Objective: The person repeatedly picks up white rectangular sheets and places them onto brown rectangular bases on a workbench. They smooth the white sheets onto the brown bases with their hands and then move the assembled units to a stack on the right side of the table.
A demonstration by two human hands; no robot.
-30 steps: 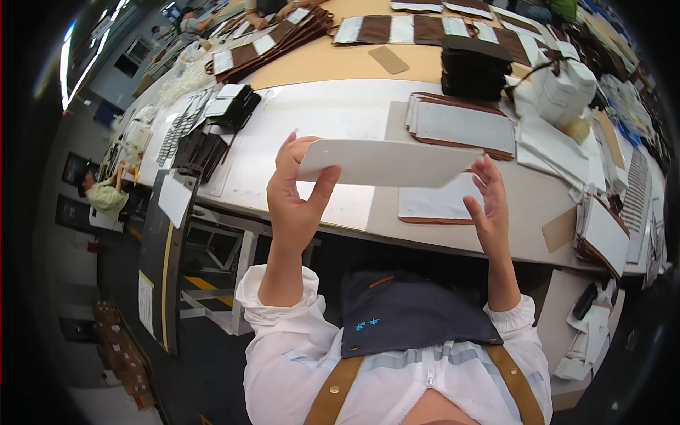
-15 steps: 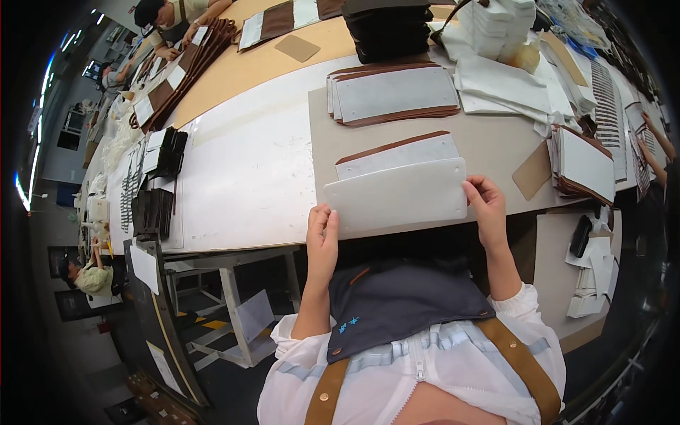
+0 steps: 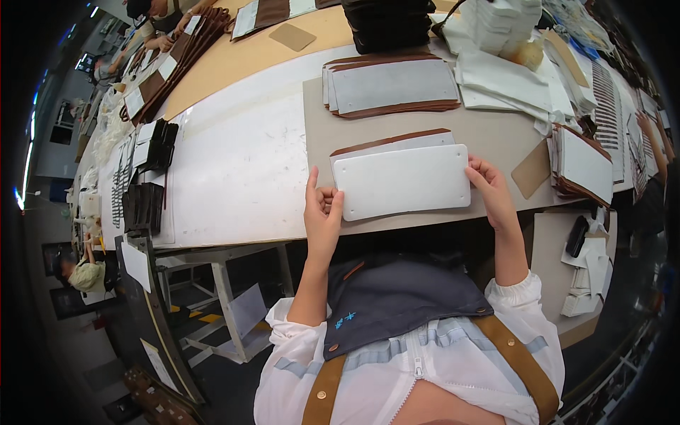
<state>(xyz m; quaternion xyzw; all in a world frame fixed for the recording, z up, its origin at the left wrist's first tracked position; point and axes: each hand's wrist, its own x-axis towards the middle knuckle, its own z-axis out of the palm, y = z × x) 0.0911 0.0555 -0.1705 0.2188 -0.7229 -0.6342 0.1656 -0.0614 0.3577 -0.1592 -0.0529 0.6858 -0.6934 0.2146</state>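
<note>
Just over the near table edge I hold a white rectangular panel with rounded corners and small holes near its corners. My left hand pinches its left edge with the thumb in front; the index finger points up and the other fingers are curled behind. At the right edge, my right hand grips it between thumb and fingers. Behind the panel, partly hidden by it, lies a brown piece with a pale grey face. Farther back is a stack of similar brown-edged pieces.
Black stacked pieces stand at the back, beside white folded sheets. More brown-edged pieces lie right. Black bundles sit at the left table end. Another person works at far left. A side surface holds white scraps.
The white panel has turned to face me more squarely, and its left end has shifted right. My left index finger has lifted away from the panel and now points up.
</note>
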